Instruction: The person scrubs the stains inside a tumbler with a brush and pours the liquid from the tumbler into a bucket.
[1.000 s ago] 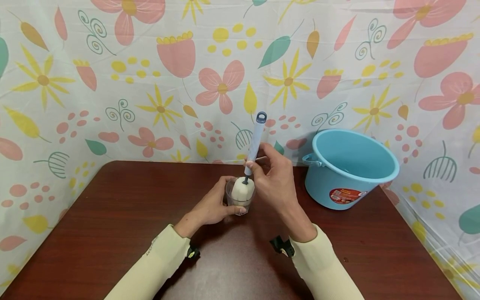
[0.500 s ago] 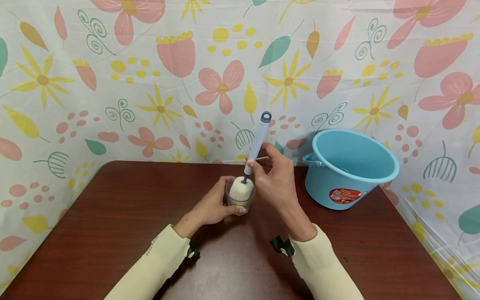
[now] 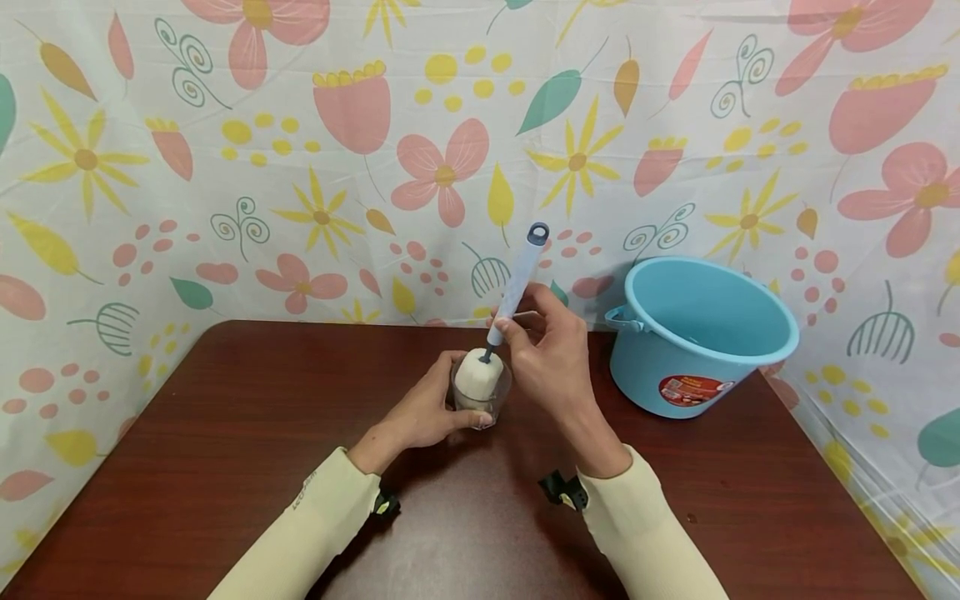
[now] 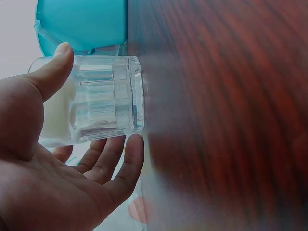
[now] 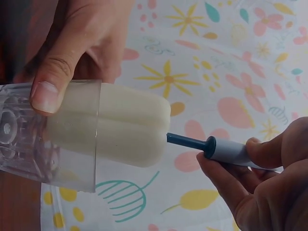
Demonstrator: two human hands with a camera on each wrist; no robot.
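Observation:
A clear faceted drinking glass (image 4: 103, 98) stands upright on the table in the left wrist view. My left hand (image 3: 422, 412) grips it, thumb on the near side and fingers round the far side. Inside sits the white sponge head (image 3: 478, 377) of a cup brush, partly above the rim and leaning to the left side. My right hand (image 3: 553, 357) pinches the lower end of the brush's pale blue handle (image 3: 517, 287), just above its dark neck (image 5: 188, 141). The handle tilts up to the right and ends in a dark hanging loop (image 3: 537, 233).
A light blue bucket (image 3: 648, 367) with a red label stands to the right at the back of the dark brown wooden table (image 3: 262, 417). Behind the table hangs a white curtain (image 3: 420, 275) printed with flowers and leaves.
The sponge head has shifted left and slightly up within the glass. The handle's top end has swung to the right. My left hand and the glass stay in place.

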